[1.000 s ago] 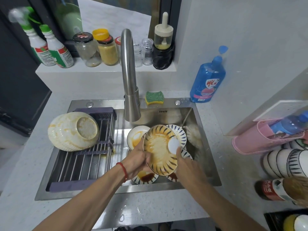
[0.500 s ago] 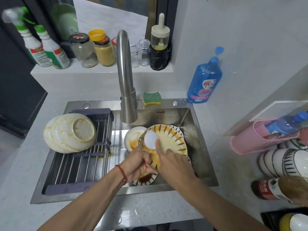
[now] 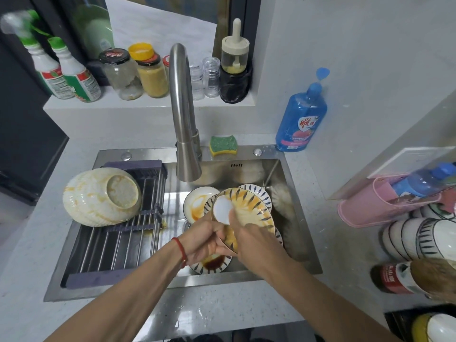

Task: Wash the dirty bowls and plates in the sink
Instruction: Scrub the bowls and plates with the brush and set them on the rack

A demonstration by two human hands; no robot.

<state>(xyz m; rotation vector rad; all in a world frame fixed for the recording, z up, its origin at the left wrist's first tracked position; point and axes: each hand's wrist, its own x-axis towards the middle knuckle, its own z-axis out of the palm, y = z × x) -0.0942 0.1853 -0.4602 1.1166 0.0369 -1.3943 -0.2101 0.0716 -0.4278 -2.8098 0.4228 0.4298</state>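
The washing has only begun: one stained striped plate (image 3: 246, 213) is held tilted over the sink (image 3: 296, 243) by the curled left hand (image 3: 207, 239) and rubbed by the right hand (image 3: 251, 239) with a white pad (image 3: 222, 208), while other dirty dishes (image 3: 197, 202) wait below.

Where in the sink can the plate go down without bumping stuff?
The bare metal rods of the drying rack, in front of the big upturned cream bowl, look free. The steel sink's right basin is crowded with stacked striped plates.
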